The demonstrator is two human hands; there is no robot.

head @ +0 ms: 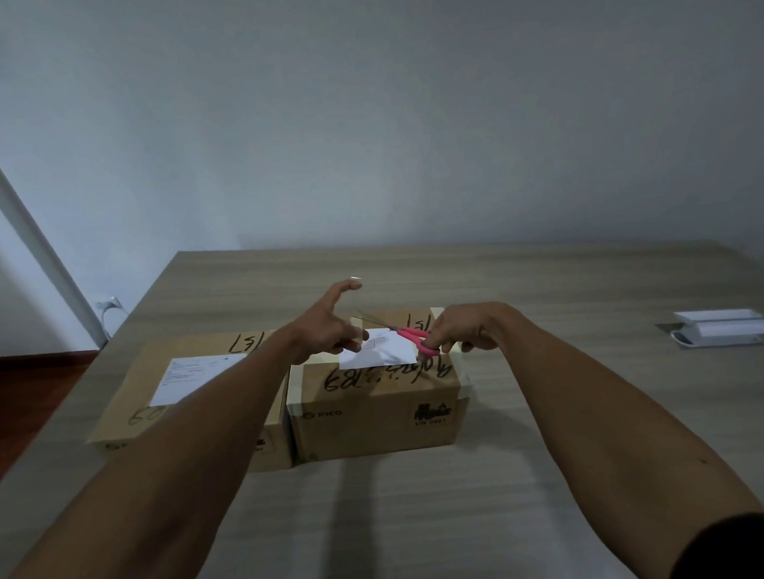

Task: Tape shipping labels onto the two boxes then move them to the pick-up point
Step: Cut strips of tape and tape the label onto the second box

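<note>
Right hand: the right hand [468,329] is curled through the pink plastic handles of a pair of scissors [410,335], gripping them, with the thin metal blades pointing left over the box top, presumably so a strip of tape can be cut where it is needed.
Left hand: the left hand [334,323] is held above the same box with fingers spread and the thumb lifted; a small clear glint at the raised fingertip may be a stretched strip of tape, but I cannot tell for sure whether anything is pinched.
Right box: the brown cardboard box with black handwriting and a printed logo on its front [376,413] sits near the middle of the desk; its white paper shipping label [380,352] lies on the top face, directly below both hands, where it can be fixed down.
Left box: the second, flatter brown cardboard box [128,402] touches the first on its left, near the desk's left edge, and carries its own white printed label [193,378] flat on top; whether that one is already taped is not clear.
Desk: the grey wood-grain desk [550,456] bears both boxes towards its front half, within easy reach.
Far right edge: a white boxy device [719,331] rests there, well apart from the boxes.
Stage: labelling is in hand; neither box is at a pick-up point yet.
</note>
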